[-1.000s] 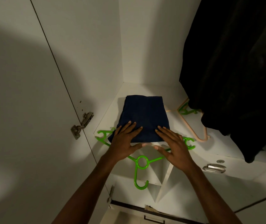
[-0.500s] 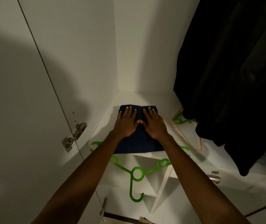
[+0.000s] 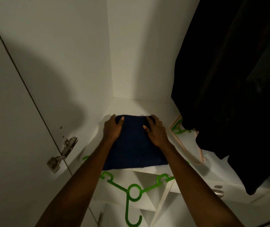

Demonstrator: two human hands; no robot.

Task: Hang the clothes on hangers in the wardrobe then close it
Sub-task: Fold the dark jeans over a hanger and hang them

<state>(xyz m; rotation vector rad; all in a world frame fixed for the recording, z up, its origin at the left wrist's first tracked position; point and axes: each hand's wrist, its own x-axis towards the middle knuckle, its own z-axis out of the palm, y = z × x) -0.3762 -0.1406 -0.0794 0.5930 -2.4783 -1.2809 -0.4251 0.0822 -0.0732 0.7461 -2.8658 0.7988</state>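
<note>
the wardrobe (image 3: 75, 63) stands wide open, its white side wall running from 9 up to 12 o'clock, so the closing is clearly yet to come. dark clothes (image 3: 235, 89) hang in a heavy mass from 1 down to 4 o'clock, and that looks like the part of the job already done. the folded navy garment (image 3: 134, 145) lies flat on the wardrobe shelf (image 3: 147, 105) at dead centre, on no hanger at all, so by my reckoning the task is part way with this piece to go. the green hanger (image 3: 134, 192) lies at 6 o'clock, its arms tucked under the near edge of the cloth and its hook pointing down past the shelf front. a pale hanger (image 3: 185, 149) and a second green one (image 3: 179, 129) lie at 3 o'clock, just beside the hanging clothes. the door hinge (image 3: 62, 153) glints at 8 o'clock. now the hands: the left hand (image 3: 113, 128) curls its fingers over the far left corner with the thumb on top, gripping the fabric, and the right hand (image 3: 155, 130) grips the far right corner likewise. half a second ago both hands lay flat, side by side in the middle of the cloth; they have since spread apart and slid to the far corners.
</note>
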